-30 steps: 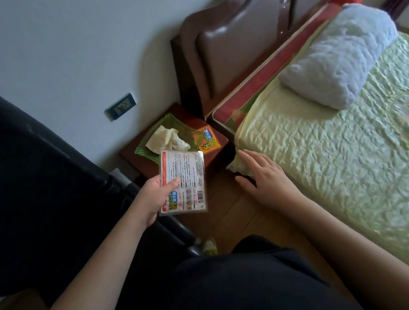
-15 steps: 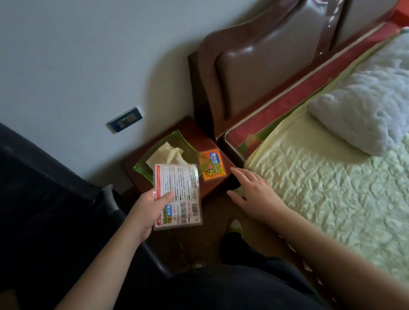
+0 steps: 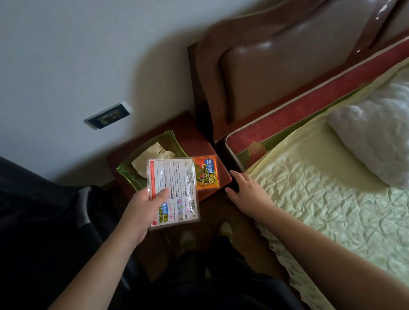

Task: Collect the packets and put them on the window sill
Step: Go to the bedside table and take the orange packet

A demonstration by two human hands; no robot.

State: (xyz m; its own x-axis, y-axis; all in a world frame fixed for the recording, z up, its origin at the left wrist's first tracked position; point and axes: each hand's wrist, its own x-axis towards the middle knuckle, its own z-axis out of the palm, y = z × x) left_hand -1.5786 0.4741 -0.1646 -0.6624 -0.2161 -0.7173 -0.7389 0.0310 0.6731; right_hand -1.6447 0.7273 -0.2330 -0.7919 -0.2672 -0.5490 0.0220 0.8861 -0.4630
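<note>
My left hand (image 3: 145,207) holds a flat white packet (image 3: 173,182) with printed text and a barcode, thumb pressed on its face, above the floor in front of the bedside table. An orange packet (image 3: 207,172) lies flat on the table's right front corner, partly covered by the held one. My right hand (image 3: 246,192) is empty with fingers spread, its fingertips at the table's front right corner, just right of the orange packet. No window sill is in view.
The small red-brown bedside table (image 3: 189,131) carries a green glass tray (image 3: 130,172) with crumpled paper (image 3: 149,157). A bed (image 3: 340,217) with a white pillow (image 3: 390,138) and brown headboard (image 3: 277,69) fills the right. A dark chair (image 3: 30,207) stands left. My feet are on the wooden floor below.
My right hand has moved off the bed's corner up to the table's front right corner beside the orange packet. The left hand kept the white packet. The view shifted closer.
</note>
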